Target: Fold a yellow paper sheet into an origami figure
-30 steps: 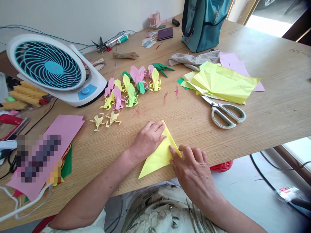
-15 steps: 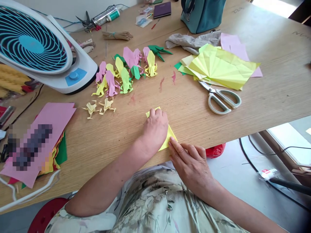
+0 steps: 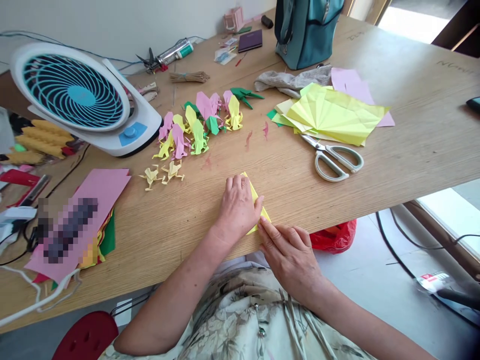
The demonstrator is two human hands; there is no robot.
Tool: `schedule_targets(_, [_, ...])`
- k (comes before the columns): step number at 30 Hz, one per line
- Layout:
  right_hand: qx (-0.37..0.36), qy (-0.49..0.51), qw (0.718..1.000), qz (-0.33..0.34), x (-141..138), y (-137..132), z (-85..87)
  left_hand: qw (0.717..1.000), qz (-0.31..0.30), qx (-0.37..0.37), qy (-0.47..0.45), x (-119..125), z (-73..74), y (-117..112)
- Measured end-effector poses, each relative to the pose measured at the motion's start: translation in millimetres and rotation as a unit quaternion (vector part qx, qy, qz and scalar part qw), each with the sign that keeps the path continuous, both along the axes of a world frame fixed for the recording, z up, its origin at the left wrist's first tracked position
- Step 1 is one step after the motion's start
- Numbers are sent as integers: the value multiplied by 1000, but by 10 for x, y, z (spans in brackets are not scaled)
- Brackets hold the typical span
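Note:
A folded yellow paper (image 3: pixel 258 205) lies at the near edge of the wooden table (image 3: pixel 412 135), mostly hidden under my hands. My left hand (image 3: pixel 237 206) lies flat on top of it, fingers together, pressing it down. My right hand (image 3: pixel 290 255) is just below and to the right, its fingertips pressing the paper's lower corner at the table edge.
Several folded paper figures (image 3: pixel 195 132) in pink, yellow and green sit beyond my hands. Scissors (image 3: pixel 335 159) lie beside a stack of creased yellow sheets (image 3: pixel 333 114). A small fan (image 3: pixel 80 100) stands at the left, a teal bag (image 3: pixel 305 30) at the back, pink sheets (image 3: pixel 86 210) near left.
The yellow paper has been folded smaller, from a wide triangle to a small piece. My left hand moved over it and my right hand shifted to its lower corner.

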State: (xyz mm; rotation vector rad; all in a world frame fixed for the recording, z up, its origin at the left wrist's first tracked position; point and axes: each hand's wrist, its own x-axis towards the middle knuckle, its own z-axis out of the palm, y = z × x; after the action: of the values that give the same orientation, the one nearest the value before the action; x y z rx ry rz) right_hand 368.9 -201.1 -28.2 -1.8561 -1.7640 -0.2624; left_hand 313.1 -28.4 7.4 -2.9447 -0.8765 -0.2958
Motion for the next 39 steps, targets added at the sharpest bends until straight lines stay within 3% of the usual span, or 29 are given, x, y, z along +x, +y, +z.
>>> schedule_targets(4, [8, -2, 1000, -5, -4, 5, -10, 999, -18, -41, -1, -16, -13, 175])
schedule_targets(12, [19, -2, 1000, -8, -6, 19, -47, 994, 5, -106, 4, 113, -44, 800])
schedule_targets(16, [11, -7, 1000, -5, 0, 18, -35, 994, 9, -108, 4, 176, -28, 901])
schedule_targets(20, [0, -6, 1000, -4, 1, 13, -21, 995, 29, -93, -12, 187, 60, 825])
schedule_targets(24, [2, -8, 1000, -6, -5, 15, -35, 997, -6, -34, -64, 7, 170, 511])
schedule_targets(28, [-16, -13, 1000, -3, -10, 13, -52, 991, -91, -85, -42, -255, 119, 102])
schedule_targets(30, [-22, -13, 1000, -3, -11, 6, -54, 990, -101, -99, -25, -331, 51, -4])
schedule_targets(34, [-17, -13, 1000, 2, -13, -9, -54, 989, -111, -100, -4, -369, -38, 32])
schedule_targets(39, [-18, -14, 1000, 6, -15, -12, -40, 987, -127, -94, 7, -382, -45, 146])
